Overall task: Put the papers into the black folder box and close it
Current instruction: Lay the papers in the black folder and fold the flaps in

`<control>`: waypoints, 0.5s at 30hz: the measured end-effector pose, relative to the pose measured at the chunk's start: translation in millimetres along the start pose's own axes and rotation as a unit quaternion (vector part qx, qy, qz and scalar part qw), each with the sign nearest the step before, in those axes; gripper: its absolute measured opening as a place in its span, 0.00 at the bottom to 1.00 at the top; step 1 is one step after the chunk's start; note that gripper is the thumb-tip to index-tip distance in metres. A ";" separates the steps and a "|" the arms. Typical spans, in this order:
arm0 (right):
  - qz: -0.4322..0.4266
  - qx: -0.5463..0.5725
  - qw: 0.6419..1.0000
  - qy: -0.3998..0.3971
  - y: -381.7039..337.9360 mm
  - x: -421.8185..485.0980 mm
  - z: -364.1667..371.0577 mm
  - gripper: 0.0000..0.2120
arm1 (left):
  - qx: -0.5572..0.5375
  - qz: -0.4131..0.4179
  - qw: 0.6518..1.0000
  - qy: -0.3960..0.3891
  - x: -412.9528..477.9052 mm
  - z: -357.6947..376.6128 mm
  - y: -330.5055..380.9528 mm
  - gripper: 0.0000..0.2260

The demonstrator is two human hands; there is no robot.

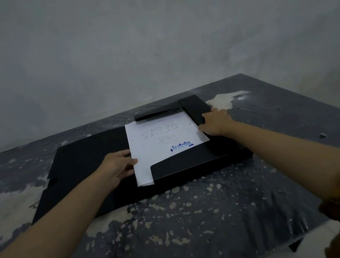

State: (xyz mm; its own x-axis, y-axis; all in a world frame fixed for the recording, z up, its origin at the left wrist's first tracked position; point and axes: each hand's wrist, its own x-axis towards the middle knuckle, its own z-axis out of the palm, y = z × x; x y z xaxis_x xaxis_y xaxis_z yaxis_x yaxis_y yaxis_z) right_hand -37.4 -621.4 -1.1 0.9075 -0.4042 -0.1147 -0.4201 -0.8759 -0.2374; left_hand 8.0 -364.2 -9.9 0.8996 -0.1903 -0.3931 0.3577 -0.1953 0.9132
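The papers (161, 137) are laid in the black folder box (193, 162), opened flat on the counter (182, 229), their 9 o'clock edge pinched by the left grip (118, 165) so that the stack is squared. The 3 o'clock side flap (193, 105) is clasped by the right grip (215, 120) (likely to be folded over the sheets)

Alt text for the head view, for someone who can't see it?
A person's left hand grips the left edge of white papers lying in an open black folder box, while the right hand rests on its right flap. The top sheet bears a blue REJECTED stamp; the box lies on a worn dark table.
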 end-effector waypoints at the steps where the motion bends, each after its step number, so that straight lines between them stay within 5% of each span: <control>1: -0.001 -0.001 1.000 -0.002 -0.2 0.3 0.6 0.25 | 0.001 0.000 1.000 -0.001 -0.5 2.3 0.8 0.22; 15: -0.014 -0.010 1.000 0.004 -7.6 -3.1 8.1 0.26 | 0.019 0.005 1.000 -0.014 -3.4 41.4 2.6 0.22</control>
State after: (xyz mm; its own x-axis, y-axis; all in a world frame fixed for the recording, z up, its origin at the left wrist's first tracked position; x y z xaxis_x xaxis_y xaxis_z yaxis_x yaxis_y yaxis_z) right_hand -37.1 -611.4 -6.8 0.9193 -0.3804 -0.1012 -0.3936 -0.8921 -0.2220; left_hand -4.5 -403.8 -10.6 0.8955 -0.2191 -0.3874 0.3387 -0.2292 0.9125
